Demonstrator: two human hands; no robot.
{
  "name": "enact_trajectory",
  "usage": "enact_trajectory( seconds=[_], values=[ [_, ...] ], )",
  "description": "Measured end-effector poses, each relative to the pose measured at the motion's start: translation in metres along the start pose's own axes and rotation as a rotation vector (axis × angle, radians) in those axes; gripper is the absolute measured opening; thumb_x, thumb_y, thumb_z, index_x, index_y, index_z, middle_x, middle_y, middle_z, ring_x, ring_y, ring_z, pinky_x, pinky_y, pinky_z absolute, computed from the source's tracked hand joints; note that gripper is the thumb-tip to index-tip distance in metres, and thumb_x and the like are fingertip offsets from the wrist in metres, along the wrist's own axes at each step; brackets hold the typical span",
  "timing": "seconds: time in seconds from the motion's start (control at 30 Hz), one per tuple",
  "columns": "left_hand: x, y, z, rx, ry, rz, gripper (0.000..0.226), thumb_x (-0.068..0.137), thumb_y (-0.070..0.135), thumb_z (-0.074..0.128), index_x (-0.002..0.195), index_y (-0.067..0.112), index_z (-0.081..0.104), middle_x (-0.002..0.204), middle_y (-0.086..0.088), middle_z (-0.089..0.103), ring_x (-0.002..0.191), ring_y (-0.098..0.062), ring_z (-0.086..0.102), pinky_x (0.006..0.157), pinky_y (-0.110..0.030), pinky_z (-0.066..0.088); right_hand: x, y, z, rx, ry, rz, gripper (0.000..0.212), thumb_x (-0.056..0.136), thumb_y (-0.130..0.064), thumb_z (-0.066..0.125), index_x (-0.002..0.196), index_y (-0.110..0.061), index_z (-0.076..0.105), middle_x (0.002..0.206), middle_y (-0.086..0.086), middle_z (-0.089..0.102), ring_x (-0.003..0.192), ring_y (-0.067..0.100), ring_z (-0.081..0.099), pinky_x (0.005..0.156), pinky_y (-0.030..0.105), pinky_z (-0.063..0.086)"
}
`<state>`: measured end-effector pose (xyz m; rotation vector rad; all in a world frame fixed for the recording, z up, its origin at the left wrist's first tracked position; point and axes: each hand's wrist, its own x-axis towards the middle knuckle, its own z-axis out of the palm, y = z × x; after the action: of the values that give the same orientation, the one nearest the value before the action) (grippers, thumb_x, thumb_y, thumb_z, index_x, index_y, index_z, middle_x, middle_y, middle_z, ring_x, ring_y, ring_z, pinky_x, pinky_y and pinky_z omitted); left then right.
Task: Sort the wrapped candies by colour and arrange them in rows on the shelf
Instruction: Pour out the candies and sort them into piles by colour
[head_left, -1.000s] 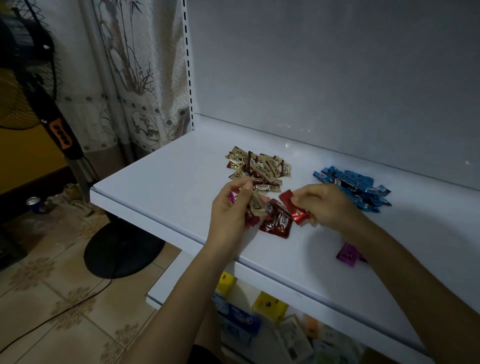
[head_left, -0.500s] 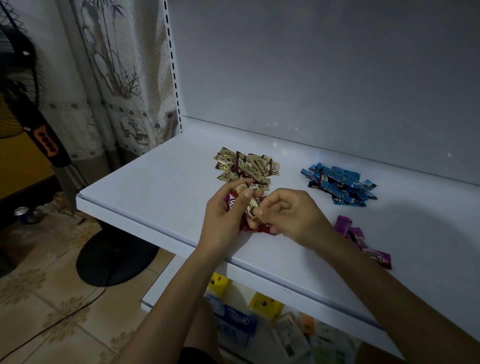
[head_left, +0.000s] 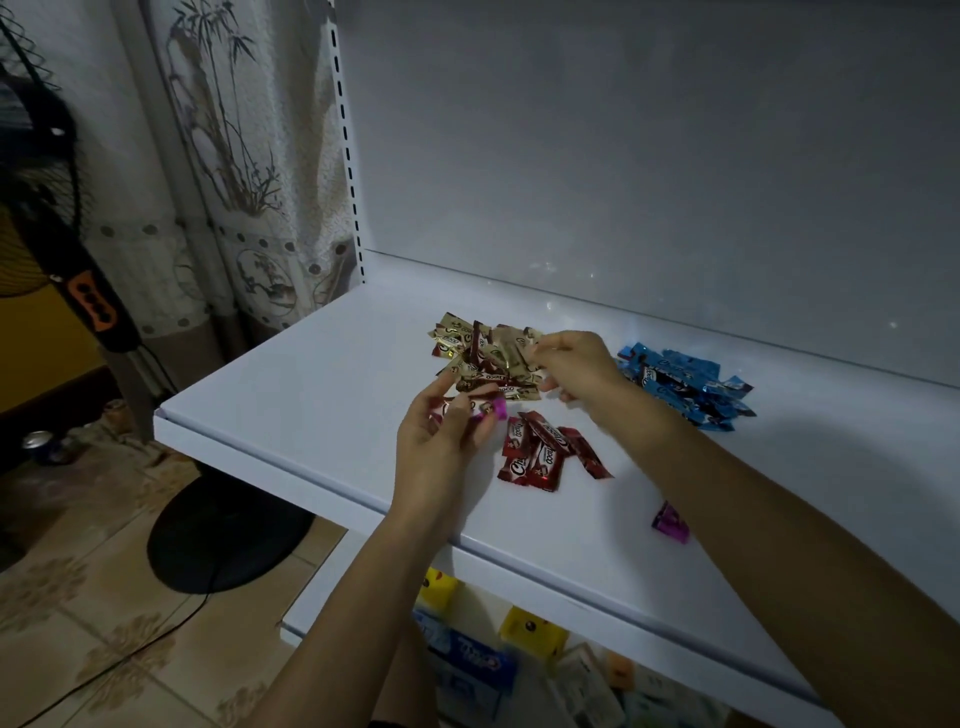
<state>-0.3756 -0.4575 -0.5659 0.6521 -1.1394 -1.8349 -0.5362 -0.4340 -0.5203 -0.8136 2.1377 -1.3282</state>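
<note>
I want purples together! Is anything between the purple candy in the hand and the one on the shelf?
Red candies lie between the held purple candy and the purple candy on the shelf; the right arm passes close by.

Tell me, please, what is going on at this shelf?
A person is sorting candies by colour on the shelf. The left hand holds mixed candies, one magenta; the right hand is at the gold pile, grip unclear. A blue pile, red candies and a loose magenta candy lie apart, not in rows yet.

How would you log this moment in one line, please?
left hand: holds pink candy | right hand: at gold pile | red pile, blue pile: grouped | rows: not started
</note>
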Motion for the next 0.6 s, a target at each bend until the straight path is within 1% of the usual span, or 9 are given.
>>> enact_trajectory(
  seconds=[0.07, 0.13, 0.23, 0.27, 0.33, 0.43, 0.5, 0.53, 0.6],
  values=[
    [-0.002, -0.001, 0.002, 0.083, -0.025, 0.040, 0.019, 0.099, 0.019, 0.047, 0.113, 0.016, 0.060, 0.083, -0.003, 0.073, 0.074, -0.010, 0.071, 0.069, -0.023, 0.056, -0.007, -0.004, 0.005, 0.015, -0.036, -0.052, 0.031, 0.093, -0.028, 0.058, 0.122, -0.017, 0.053, 0.098, 0.004, 0.064, 0.071, 0.014, 0.060, 0.060, 0.028, 0.044],
    [-0.003, -0.003, 0.005, 0.172, -0.022, 0.110, 0.020, 0.098, 0.025, 0.048, 0.104, 0.014, 0.064, 0.084, -0.001, 0.074, 0.078, -0.013, 0.071, 0.069, -0.024, 0.053, -0.025, -0.007, 0.007, 0.058, -0.086, -0.126, 0.027, 0.094, -0.035, 0.054, 0.116, -0.020, 0.056, 0.106, -0.001, 0.064, 0.073, 0.010, 0.063, 0.063, 0.027, 0.048],
    [-0.003, -0.002, 0.003, 0.231, -0.058, 0.212, 0.020, 0.097, 0.021, 0.051, 0.102, 0.013, 0.068, 0.089, 0.001, 0.073, 0.081, -0.010, 0.067, 0.069, -0.019, 0.050, -0.054, -0.004, 0.004, 0.023, -0.207, -0.191, 0.026, 0.091, -0.042, 0.056, 0.105, -0.021, 0.063, 0.097, -0.006, 0.069, 0.073, 0.003, 0.064, 0.058, 0.020, 0.049],
    [-0.003, -0.002, 0.002, 0.234, -0.079, 0.224, 0.020, 0.096, 0.019, 0.052, 0.104, 0.012, 0.069, 0.087, 0.002, 0.072, 0.078, -0.005, 0.065, 0.066, -0.017, 0.049, -0.061, 0.000, 0.002, 0.007, -0.237, -0.206, 0.025, 0.088, -0.038, 0.061, 0.104, -0.019, 0.065, 0.094, -0.005, 0.070, 0.073, 0.004, 0.066, 0.056, 0.018, 0.048],
    [-0.003, 0.000, 0.001, 0.238, -0.126, 0.217, 0.021, 0.094, 0.014, 0.055, 0.110, 0.009, 0.068, 0.082, 0.006, 0.071, 0.071, 0.000, 0.062, 0.064, -0.014, 0.047, -0.070, 0.008, -0.002, 0.033, -0.253, -0.227, 0.020, 0.086, -0.020, 0.068, 0.102, -0.008, 0.066, 0.084, 0.002, 0.071, 0.063, 0.008, 0.066, 0.051, 0.014, 0.045],
    [-0.005, 0.000, 0.002, 0.259, -0.216, 0.200, 0.027, 0.090, 0.016, 0.060, 0.116, 0.010, 0.065, 0.083, 0.008, 0.070, 0.079, -0.002, 0.064, 0.069, -0.016, 0.050, -0.083, 0.018, -0.019, 0.086, -0.166, -0.252, 0.012, 0.087, -0.004, 0.063, 0.098, -0.003, 0.066, 0.071, 0.003, 0.068, 0.048, 0.005, 0.061, 0.045, 0.012, 0.043],
    [-0.008, -0.003, 0.002, 0.379, -0.252, 0.220, 0.034, 0.087, 0.032, 0.066, 0.117, 0.016, 0.064, 0.090, 0.014, 0.070, 0.091, -0.004, 0.064, 0.076, -0.019, 0.052, -0.093, 0.026, -0.042, 0.060, -0.051, -0.275, 0.009, 0.090, -0.005, 0.060, 0.095, -0.007, 0.067, 0.072, 0.002, 0.069, 0.050, 0.003, 0.061, 0.046, 0.011, 0.042],
    [-0.010, -0.007, 0.002, 0.507, -0.251, 0.278, 0.038, 0.086, 0.043, 0.065, 0.117, 0.021, 0.064, 0.096, 0.015, 0.069, 0.097, -0.004, 0.063, 0.081, -0.021, 0.052, -0.097, 0.032, -0.056, 0.023, 0.016, -0.277, 0.009, 0.091, -0.006, 0.059, 0.093, -0.011, 0.067, 0.075, 0.001, 0.069, 0.054, 0.002, 0.062, 0.049, 0.011, 0.043],
    [-0.016, -0.015, 0.006, 0.817, -0.257, 0.505, 0.046, 0.083, 0.054, 0.056, 0.117, 0.024, 0.064, 0.108, 0.011, 0.067, 0.105, -0.006, 0.058, 0.088, -0.024, 0.047, -0.104, 0.049, -0.087, -0.099, 0.157, -0.259, 0.012, 0.091, -0.011, 0.059, 0.086, -0.015, 0.068, 0.080, -0.003, 0.068, 0.067, 0.004, 0.061, 0.062, 0.015, 0.045]
  ],
)
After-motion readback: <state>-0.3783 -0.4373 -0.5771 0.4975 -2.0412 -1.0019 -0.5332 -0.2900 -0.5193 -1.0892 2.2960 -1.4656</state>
